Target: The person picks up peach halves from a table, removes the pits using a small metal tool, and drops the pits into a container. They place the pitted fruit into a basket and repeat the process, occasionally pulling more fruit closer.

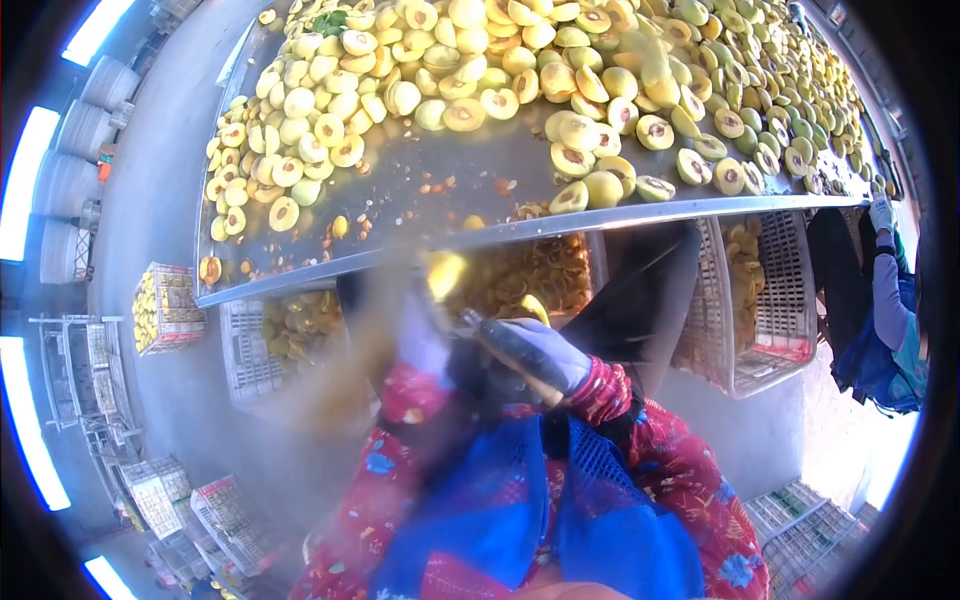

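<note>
My gloved right hand is closed around a dark tool with a wooden handle, its tip pointing up and left. A curved yellow fruit piece shows just beyond this hand. My left hand, in a pale glove, is partly blurred by a smear across the view. At its fingertips is a bright yellow peach half, and the fingers look closed on it. Both hands are close together in front of the table's metal edge. Halved yellow-green peaches lie heaped on the table, some with brown pits showing.
Below the table edge, a crate of fruit pieces stands between my knees. Another crate is at the left and a white one at the right. A co-worker's gloved hand rests near the table's right end. Pit bits litter the tabletop.
</note>
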### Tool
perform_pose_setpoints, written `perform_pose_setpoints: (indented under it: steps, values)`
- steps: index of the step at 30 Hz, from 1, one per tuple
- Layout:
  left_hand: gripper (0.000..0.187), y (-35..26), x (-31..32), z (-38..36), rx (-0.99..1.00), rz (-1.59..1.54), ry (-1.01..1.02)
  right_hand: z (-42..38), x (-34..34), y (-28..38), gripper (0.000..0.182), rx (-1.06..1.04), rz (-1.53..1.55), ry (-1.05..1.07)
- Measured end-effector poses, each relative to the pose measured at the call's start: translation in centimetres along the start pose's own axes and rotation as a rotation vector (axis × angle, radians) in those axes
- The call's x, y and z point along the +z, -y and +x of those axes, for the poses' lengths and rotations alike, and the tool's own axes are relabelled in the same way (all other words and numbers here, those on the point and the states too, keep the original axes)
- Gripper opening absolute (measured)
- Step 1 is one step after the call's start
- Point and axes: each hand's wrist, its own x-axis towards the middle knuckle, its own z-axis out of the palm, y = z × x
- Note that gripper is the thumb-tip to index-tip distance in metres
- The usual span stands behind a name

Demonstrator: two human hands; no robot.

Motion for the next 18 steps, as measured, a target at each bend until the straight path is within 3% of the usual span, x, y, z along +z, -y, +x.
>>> perform_pose_setpoints:
  steps: [2, 3, 5, 6, 9, 10, 11, 12, 13, 14, 16, 18]
  values:
    - [0.035, 2.2, -3.4, 0.6, 0.088, 0.528, -0.138, -0.5, -0.3, 1.6, 0.036, -0.014, -0.094, -0.177]
    - [0.032, 4.2, -4.4, 1.4, -0.534, -0.116, -0.282, -0.7, -0.9, 1.7, 0.038, -0.007, -0.084, -0.238]
    - [0.039, 5.5, -9.8, 3.1, -0.335, 0.587, 0.019, -1.1, -2.2, 2.4, 0.04, 0.057, -0.013, -0.28]
    - [0.052, 5.7, -10.6, 4.0, -0.347, 0.827, 0.09, -1.2, -2.8, 2.7, 0.04, 0.116, 0.047, -0.263]
    - [0.043, 4.9, -9.3, 10.0, -0.059, 0.696, 0.188, -0.4, -3.0, 2.1, 0.046, -0.01, -0.118, -0.311]
    - [0.039, 4.2, -7.5, 12.8, 0.055, 0.682, 0.223, -0.2, -3.1, 1.9, 0.046, -0.012, -0.172, -0.327]
    - [0.03, 2.5, -5.2, 15.5, 0.039, 0.563, 0.183, -0.1, -3.3, 1.7, 0.047, -0.015, -0.226, -0.347]
    - [0.027, 3.9, -1.7, 18.2, 0.212, 0.533, 0.203, -0.2, -3.3, 2.1, 0.044, -0.005, -0.215, -0.342]
    - [0.028, 0.5, 0.4, 20.6, 0.108, 0.479, 0.265, -0.2, -3.3, 2.5, 0.042, 0.004, -0.205, -0.337]
    - [0.03, 0.4, 3.3, 22.7, 0.307, 0.494, 0.306, -0.2, -3.4, 3.0, 0.04, 0.013, -0.194, -0.333]
    - [0.041, 0.4, 8.9, 24.9, 0.391, 0.545, 0.417, -1.0, -4.1, 3.4, 0.033, 0.169, 0.022, -0.336]
    - [0.036, -0.1, 11.2, 25.0, 0.422, 0.589, 0.508, -1.3, -4.6, 2.8, 0.033, 0.119, -0.02, -0.381]
